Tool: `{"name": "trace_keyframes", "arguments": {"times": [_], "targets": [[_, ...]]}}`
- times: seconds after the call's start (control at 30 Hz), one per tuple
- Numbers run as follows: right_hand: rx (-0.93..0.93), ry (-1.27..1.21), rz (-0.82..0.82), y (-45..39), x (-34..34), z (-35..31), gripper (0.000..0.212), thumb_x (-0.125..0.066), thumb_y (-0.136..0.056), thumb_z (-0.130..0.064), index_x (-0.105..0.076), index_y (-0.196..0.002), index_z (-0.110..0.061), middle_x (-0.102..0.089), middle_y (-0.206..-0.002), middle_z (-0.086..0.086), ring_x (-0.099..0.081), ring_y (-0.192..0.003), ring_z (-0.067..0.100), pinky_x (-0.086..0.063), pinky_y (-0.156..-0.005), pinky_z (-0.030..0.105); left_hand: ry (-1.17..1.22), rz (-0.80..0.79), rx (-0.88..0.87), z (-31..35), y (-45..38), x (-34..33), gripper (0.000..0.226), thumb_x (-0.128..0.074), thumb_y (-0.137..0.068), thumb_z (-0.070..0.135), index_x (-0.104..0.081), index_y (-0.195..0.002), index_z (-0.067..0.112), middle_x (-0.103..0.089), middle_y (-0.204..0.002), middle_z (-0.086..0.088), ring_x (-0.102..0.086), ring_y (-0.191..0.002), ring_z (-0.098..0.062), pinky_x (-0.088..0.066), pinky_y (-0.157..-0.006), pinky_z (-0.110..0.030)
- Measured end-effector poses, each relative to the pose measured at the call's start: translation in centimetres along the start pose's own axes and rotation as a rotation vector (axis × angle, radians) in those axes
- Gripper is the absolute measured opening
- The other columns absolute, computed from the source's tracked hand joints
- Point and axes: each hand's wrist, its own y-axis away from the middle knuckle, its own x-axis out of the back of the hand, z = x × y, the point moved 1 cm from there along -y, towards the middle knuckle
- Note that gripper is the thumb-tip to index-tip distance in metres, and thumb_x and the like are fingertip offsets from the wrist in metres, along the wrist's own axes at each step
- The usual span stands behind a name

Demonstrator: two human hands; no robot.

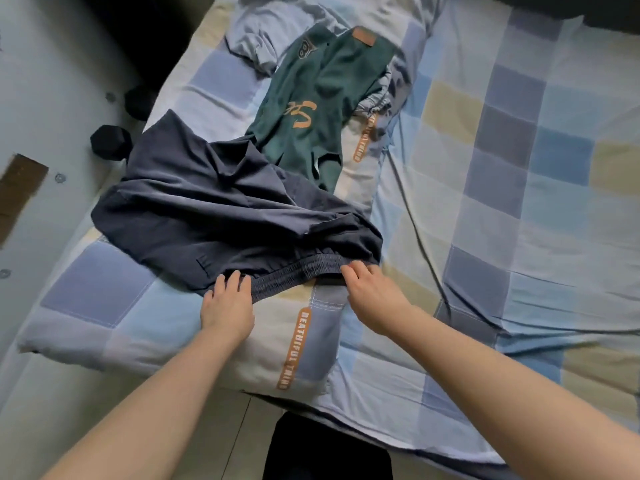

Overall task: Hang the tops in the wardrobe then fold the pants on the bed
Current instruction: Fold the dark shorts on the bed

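Left hand [227, 303] and right hand [372, 292] touch grey pants [214, 209] on checked bed [519, 168].

The dark grey pants [221, 206] are a thin, smooth woven cloth with a faint sheen, their waistband [298, 271] gathered and ribbed with elastic. The green pants [311, 98] look like a softer, matt knit with orange printed lettering and a tan leather-like patch [364, 36]. The quilt [138, 306] on the bed is matt checked cotton-like cloth, lightly creased, with stitched seams. The floor [45, 98] is smooth and slightly glossy, with small metal-looking discs [60, 178].
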Motion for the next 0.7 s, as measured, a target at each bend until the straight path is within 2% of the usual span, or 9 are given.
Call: {"name": "trace_keyframes", "arguments": {"times": [0.07,0.13,0.2,0.27,0.33,0.4,0.53,0.6,0.7], "targets": [[-0.041,0.009,-0.066,-2.7,-1.1,-0.9,0.076,-0.054,-0.093,-0.013,-0.006,-0.151,-0.010,-0.015,-0.153,0.010,-0.035,-0.126,0.038,-0.045,-0.095,0.045,-0.072,-0.079,-0.023,-1.6,-1.9,-1.4,0.069,-0.043,-0.097,0.021,-0.008,-0.156,0.017,-0.001,-0.164,0.000,-0.005,-0.150,-0.027,-0.021,-0.117,-0.041],[-0.058,0.023,-0.115,-4.9,-2.3,-1.7,0.084,-0.051,-0.094,-0.013,0.010,-0.152,-0.015,0.003,-0.160,0.005,-0.020,-0.138,0.041,-0.040,-0.101,0.047,-0.119,-0.124,-0.091,-3.1,-2.9,-3.0,0.069,-0.047,-0.097,0.027,-0.010,-0.155,0.020,0.001,-0.165,0.002,-0.003,-0.151,-0.025,-0.019,-0.118,-0.042],[-0.038,0.088,-0.155,-6.5,-3.2,-2.1,0.090,-0.051,-0.093,-0.010,0.016,-0.151,-0.023,0.008,-0.161,0.003,-0.009,-0.143,0.041,-0.035,-0.106,0.048,-0.128,-0.089,-0.167,-4.0,-3.4,-3.9,0.060,-0.051,-0.096,0.031,-0.024,-0.149,0.021,-0.014,-0.162,0.001,-0.011,-0.150,-0.023,-0.020,-0.117,-0.041],[0.010,0.185,-0.211,-7.8,-4.1,-2.5,0.092,-0.052,-0.092,-0.011,0.018,-0.151,-0.028,0.001,-0.161,0.005,-0.004,-0.145,0.041,-0.026,-0.112,0.051,-0.065,-0.044,-0.215,-4.6,-3.7,-4.4,0.042,-0.052,-0.095,0.025,-0.040,-0.135,0.019,-0.040,-0.148,-0.003,-0.032,-0.140,-0.023,-0.029,-0.110,-0.037],[0.052,0.259,-0.242,-8.6,-5.0,-3.1,0.092,-0.054,-0.091,-0.012,0.013,-0.152,-0.026,-0.018,-0.156,0.009,-0.012,-0.143,0.040,-0.018,-0.115,0.054,0.139,-0.029,-0.179,-5.2,-3.8,-4.3,0.023,-0.050,-0.092,0.019,-0.049,-0.115,0.017,-0.056,-0.124,-0.005,-0.051,-0.115,-0.028,-0.040,-0.092,-0.037],[0.069,0.229,-0.244,-8.6,-5.6,-3.5,0.088,-0.057,-0.086,-0.006,-0.001,-0.152,-0.023,-0.039,-0.141,0.010,-0.033,-0.134,0.036,-0.018,-0.113,0.057,0.366,-0.035,-0.095,-5.8,-3.4,-3.9,0.011,-0.049,-0.090,0.018,-0.049,-0.101,0.019,-0.062,-0.106,-0.008,-0.054,-0.096,-0.032,-0.044,-0.077,-0.037],[0.021,-0.033,-0.290,-6.4,-6.2,-4.6,0.055,-0.045,-0.088,-0.004,-0.032,-0.136,-0.027,-0.053,-0.119,0.009,-0.053,-0.112,0.033,-0.025,-0.105,0.062,0.419,-0.087,-0.087,-7.2,-0.6,-3.0,0.008,-0.053,-0.085,0.029,-0.045,-0.084,0.025,-0.058,-0.081,-0.002,-0.053,-0.080,-0.027,-0.039,-0.061,-0.033],[0.031,-0.099,-0.284,-4.6,-5.6,-5.1,0.035,-0.044,-0.092,-0.013,-0.040,-0.125,-0.025,-0.058,-0.114,0.008,-0.056,-0.108,0.032,-0.032,-0.099,0.054,0.369,-0.132,-0.116,-8.0,1.2,-2.4,0.007,-0.051,-0.084,0.027,-0.044,-0.084,0.027,-0.055,-0.078,0.003,-0.052,-0.078,-0.024,-0.036,-0.058,-0.032],[0.095,-0.050,-0.256,-1.4,-3.7,-5.7,0.019,-0.047,-0.093,-0.021,-0.043,-0.112,-0.019,-0.062,-0.104,0.007,-0.058,-0.100,0.032,-0.036,-0.090,0.046,0.311,-0.217,-0.192,-8.8,3.8,-0.7,0.017,-0.045,-0.082,0.012,-0.044,-0.091,0.027,-0.056,-0.091,0.004,-0.054,-0.086,-0.024,-0.044,-0.069,-0.033]]}}
